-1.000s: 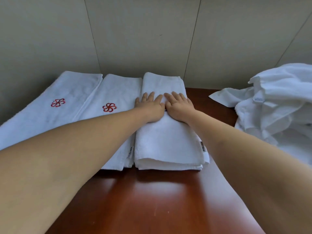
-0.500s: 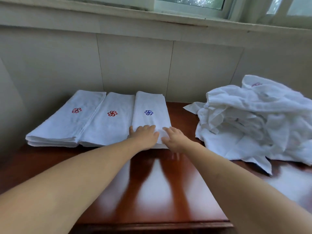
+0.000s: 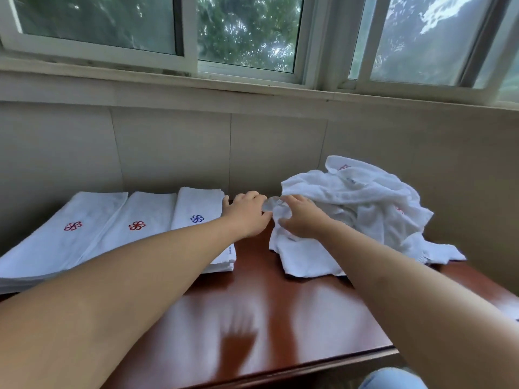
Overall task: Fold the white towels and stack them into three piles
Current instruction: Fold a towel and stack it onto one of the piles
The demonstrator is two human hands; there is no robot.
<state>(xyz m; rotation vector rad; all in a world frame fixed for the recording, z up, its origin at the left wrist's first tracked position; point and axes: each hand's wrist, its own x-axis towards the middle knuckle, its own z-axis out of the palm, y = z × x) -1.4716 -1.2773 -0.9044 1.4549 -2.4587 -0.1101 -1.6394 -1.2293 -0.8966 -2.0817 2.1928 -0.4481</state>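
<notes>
Three folded piles [image 3: 134, 228] lie side by side on the table [image 3: 252, 304], left of the heap [image 3: 359, 209] of unfolded towels, which still holds several. Much folding remains, I judge. Both hands meet at the heap's left edge: the right hand [image 3: 302, 220] curls into the cloth, seemingly gripping a corner; the left hand [image 3: 247, 214] touches the same bit, its hold unclear.

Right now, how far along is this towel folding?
Done: three folded piles lie side by side on the left of the table, two topped with red emblems, one with blue. In hand: the left hand and right hand are at the near edge of the crumpled heap, apparently picking out the next towel. Left: that heap, several towels, unfolded.
</notes>
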